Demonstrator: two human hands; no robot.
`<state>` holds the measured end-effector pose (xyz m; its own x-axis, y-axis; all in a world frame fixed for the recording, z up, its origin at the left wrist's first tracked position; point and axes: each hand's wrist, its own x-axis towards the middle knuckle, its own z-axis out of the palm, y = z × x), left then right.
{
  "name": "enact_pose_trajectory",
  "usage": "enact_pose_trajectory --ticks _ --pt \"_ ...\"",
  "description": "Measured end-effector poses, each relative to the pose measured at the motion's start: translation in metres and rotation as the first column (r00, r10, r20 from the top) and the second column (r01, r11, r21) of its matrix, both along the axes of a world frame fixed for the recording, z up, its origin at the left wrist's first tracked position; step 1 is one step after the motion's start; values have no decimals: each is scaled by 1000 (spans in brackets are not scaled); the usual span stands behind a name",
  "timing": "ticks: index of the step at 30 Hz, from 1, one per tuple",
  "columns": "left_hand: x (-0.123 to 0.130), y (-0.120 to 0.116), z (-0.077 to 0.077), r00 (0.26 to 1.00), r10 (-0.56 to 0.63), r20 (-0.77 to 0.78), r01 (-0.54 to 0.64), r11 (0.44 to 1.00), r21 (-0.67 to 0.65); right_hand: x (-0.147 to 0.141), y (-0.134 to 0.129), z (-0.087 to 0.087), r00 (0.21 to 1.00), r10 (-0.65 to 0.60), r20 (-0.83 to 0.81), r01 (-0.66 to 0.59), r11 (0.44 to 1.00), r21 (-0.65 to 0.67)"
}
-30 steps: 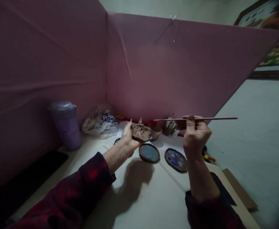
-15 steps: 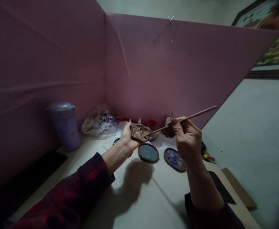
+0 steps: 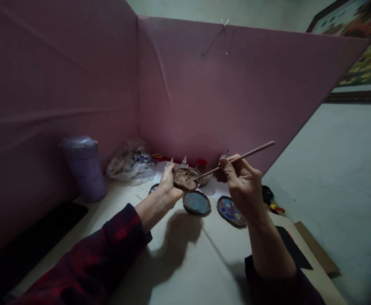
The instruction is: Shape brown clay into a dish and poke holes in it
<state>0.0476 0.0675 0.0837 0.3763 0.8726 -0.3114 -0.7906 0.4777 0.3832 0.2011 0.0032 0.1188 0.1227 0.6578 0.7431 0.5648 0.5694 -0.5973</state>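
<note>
My left hand (image 3: 168, 185) holds a small brown clay dish (image 3: 184, 178) from its left side and from below. The dish is tilted towards me and has several dark holes in its surface. My right hand (image 3: 243, 178) is closed around a long, thin wooden stick (image 3: 252, 151), which slants down to the left. The stick's lower tip meets the right part of the dish; its exact end is too small to make out. Below the hands lie a dark-rimmed round piece with a blue-grey face (image 3: 197, 202) and another with blue and purple patches (image 3: 230, 210).
A purple tumbler (image 3: 85, 169) and a crumpled plastic bag (image 3: 131, 163) stand at the left back. Behind the dish are small nozzle bottles (image 3: 184, 161) and a clear cup (image 3: 203, 178). Pink panels (image 3: 185, 93) enclose the back and left of the white table (image 3: 185, 262).
The stick and my right hand have moved slightly left, and the stick's upper end has shifted left too. My left hand keeps its hold on the dish. The view has shifted a little.
</note>
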Motion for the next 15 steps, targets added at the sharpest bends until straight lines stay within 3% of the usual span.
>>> enact_pose_trajectory --ticks 3,9,12,15 --pt "1 1 0 996 49 -70 -49 999 -1 3 1 0 998 -29 55 30 999 -20" --pt "2 -5 6 997 48 -58 -50 998 -32 8 -3 4 983 -103 150 101 995 26" --pt "2 -6 7 998 35 -60 -37 999 -38 6 -11 6 984 -172 54 164 979 121" --pt "2 -5 6 997 47 -61 -49 998 -42 1 -18 9 986 -147 -78 158 973 166"
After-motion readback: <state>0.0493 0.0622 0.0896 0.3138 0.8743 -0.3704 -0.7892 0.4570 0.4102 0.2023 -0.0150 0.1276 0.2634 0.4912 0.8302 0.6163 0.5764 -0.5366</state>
